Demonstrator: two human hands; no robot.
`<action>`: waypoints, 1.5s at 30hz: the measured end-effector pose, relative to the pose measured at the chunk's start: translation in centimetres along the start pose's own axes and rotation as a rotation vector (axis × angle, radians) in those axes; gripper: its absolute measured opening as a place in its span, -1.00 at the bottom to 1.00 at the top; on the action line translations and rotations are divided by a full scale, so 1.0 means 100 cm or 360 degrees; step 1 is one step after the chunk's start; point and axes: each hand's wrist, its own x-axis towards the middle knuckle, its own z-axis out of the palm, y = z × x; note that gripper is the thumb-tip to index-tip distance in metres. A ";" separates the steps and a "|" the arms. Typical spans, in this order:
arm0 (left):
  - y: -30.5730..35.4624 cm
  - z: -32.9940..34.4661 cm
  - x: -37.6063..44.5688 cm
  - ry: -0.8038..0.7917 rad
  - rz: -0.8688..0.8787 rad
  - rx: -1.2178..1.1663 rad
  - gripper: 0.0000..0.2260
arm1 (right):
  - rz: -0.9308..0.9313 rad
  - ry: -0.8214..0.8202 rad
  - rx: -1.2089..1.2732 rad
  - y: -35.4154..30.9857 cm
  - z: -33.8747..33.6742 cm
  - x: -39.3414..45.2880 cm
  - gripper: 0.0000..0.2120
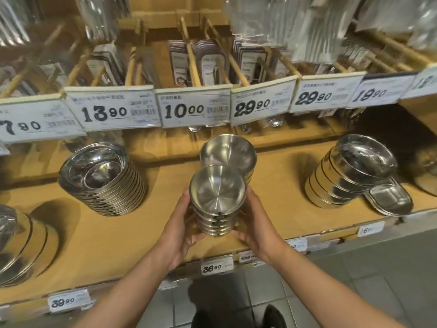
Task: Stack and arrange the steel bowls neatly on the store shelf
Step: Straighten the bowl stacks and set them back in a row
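A short stack of several small steel bowls [216, 200] sits between my two hands near the front middle of the wooden shelf [274, 195]. My left hand [182, 223] cups its left side and my right hand [253, 221] cups its right side. Directly behind it stands a second stack of the same small bowls [228, 152]. A tall leaning stack of wider steel bowls [101, 178] stands at the left. Another stack of deep bowls [350, 171] stands at the right, with a flat steel dish [390, 200] leaning against its base.
Large steel bowls [16, 242] sit at the far left edge. Price tags [184, 110] hang along the upper shelf rail, with packaged utensils [210, 62] behind them. More price labels [216, 267] line the front lip. Grey floor tiles [366, 275] lie below.
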 end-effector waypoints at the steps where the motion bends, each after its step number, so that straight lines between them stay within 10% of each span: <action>1: -0.003 0.010 0.001 -0.0018 0.0004 0.0011 -0.53 | -0.0001 0.0019 0.0001 -0.001 -0.011 -0.004 -0.30; 15: -0.028 0.130 0.007 0.0057 -0.0005 -0.0016 -0.50 | 0.0015 -0.0030 0.0061 -0.031 -0.125 -0.023 -0.32; 45: -0.024 0.115 0.002 0.0235 -0.0018 -0.0065 -0.27 | 0.0062 -0.0216 -0.0045 -0.032 -0.110 -0.003 -0.33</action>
